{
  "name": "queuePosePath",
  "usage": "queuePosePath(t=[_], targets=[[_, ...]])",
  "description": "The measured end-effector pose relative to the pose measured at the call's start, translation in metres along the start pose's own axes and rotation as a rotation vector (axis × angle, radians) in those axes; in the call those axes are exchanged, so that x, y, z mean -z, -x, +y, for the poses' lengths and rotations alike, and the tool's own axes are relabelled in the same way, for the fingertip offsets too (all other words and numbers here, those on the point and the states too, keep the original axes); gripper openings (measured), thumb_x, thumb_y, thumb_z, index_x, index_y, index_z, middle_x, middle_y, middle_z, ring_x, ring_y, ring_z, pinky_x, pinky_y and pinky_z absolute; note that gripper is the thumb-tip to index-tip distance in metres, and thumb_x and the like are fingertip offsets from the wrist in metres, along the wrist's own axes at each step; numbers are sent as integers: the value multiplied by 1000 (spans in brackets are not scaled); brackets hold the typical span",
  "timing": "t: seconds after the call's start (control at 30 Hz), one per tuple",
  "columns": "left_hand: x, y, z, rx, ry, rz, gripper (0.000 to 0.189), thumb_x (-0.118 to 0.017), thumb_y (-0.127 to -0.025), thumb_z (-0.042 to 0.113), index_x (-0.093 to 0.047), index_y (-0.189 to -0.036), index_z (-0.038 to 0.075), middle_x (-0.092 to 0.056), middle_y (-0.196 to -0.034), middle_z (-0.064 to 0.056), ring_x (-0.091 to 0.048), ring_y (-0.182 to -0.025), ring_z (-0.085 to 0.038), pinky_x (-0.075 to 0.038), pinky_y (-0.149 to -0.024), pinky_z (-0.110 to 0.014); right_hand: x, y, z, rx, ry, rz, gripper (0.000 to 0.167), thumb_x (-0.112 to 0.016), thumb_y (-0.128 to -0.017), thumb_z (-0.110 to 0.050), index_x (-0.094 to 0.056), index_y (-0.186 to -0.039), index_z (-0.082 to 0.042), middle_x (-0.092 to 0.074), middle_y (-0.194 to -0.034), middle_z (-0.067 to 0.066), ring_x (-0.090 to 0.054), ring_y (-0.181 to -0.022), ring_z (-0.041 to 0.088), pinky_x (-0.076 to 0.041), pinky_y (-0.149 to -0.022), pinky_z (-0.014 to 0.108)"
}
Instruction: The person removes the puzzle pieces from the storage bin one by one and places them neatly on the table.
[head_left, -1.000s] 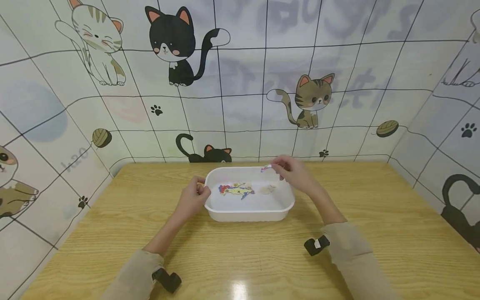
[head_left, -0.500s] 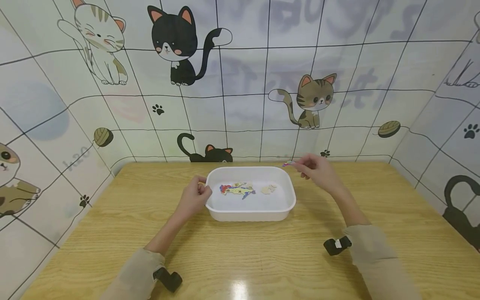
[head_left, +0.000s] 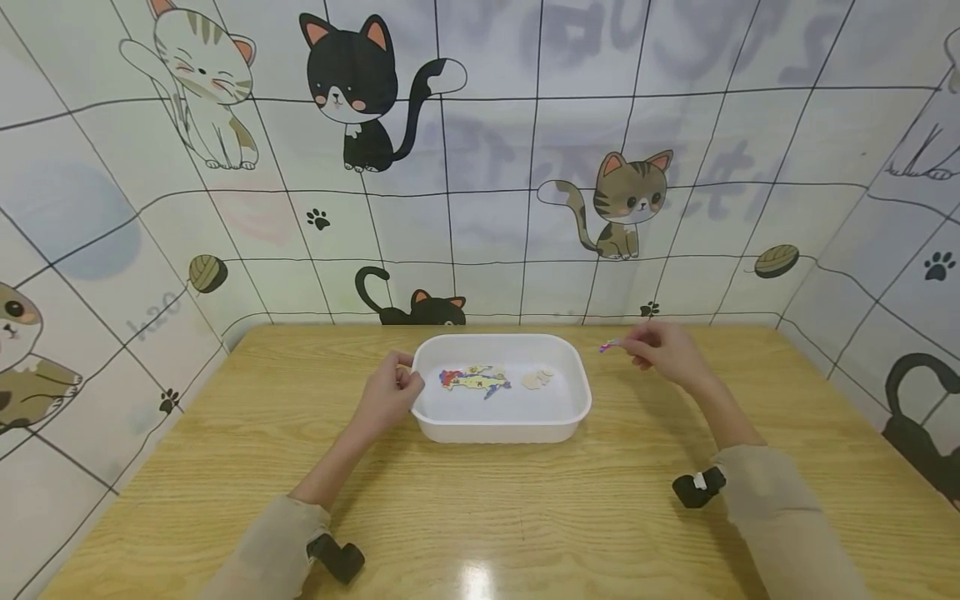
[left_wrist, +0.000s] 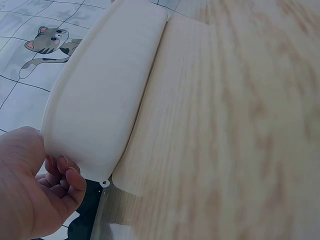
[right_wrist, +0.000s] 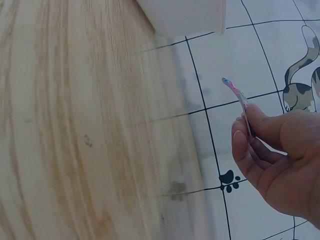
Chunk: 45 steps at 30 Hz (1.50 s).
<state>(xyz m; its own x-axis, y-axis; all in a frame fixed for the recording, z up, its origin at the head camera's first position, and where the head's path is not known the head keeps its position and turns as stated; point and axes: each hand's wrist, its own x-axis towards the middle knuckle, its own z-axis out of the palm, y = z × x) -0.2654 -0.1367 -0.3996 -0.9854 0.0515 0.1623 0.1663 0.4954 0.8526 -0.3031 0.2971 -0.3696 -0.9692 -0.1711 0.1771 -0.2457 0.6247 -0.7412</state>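
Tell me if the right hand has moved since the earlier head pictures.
Yes, to the right: against the printed striped brown cat in the head view, the right hand went from below its tail to below and right of its body.

I am facing a white, black-gridded wall [head_left: 487, 225] with printed cats [head_left: 349, 75], which is rising behind the far edge of the wooden desk [head_left: 540, 508]; near the front edge, a light reflection [head_left: 477, 581] is shining.
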Motion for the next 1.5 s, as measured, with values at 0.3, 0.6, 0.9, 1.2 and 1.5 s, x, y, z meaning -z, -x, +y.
queuePosePath(t=[0.3, 0.6, 0.9, 1.2, 1.5], targets=[[0, 0, 0, -3, 13, -8, 30, -56, -95, 10, -52, -123, -1, -51, -75, -5, -46, -63, -17, -39, -55, -26, 0, -3, 10, -88, 3, -67, 27, -65, -98, -13, -63, -103, 13, -67, -86, 17, -64, -74, 19, -58, -69, 33], [1, 0, 0, -23, 15, -7, 29, -56, -95, 9, -53, -121, -2, -49, -72, -3, -44, -61, -16, -36, -54, -25, -11, -13, 12, -182, 60, -137, 29, -66, -98, -20, -66, -106, 9, -65, -82, 10, -58, -72, 18, -52, -63, 29], [1, 1, 0, -23, 22, -18, 29, -55, -95, 10, -53, -122, -2, -49, -71, -3, -44, -62, -16, -37, -54, -26, -20, -25, 12, -190, 135, -145, 22, -68, -96, -16, -68, -102, 6, -66, -82, 10, -60, -72, 18, -51, -63, 29], [1, 0, -1, -18, 6, -10, 29, -55, -95, 10, -53, -122, -2, -49, -72, -4, -44, -63, -17, -37, -55, -27, -22, -28, 11, -206, 106, -148, 22, -67, -97, -12, -66, -104, 8, -67, -83, 11, -61, -71, 16, -55, -64, 27], [0, -1, -3, -20, 3, -5, 29, -55, -95, 11, -53, -121, -2, -49, -73, -4, -44, -63, -17, -37, -55, -26, -26, -31, 19, -206, 96, -125, 22, -68, -96, -14, -66, -104, 7, -67, -81, 9, -61, -69, 15, -53, -62, 28]])
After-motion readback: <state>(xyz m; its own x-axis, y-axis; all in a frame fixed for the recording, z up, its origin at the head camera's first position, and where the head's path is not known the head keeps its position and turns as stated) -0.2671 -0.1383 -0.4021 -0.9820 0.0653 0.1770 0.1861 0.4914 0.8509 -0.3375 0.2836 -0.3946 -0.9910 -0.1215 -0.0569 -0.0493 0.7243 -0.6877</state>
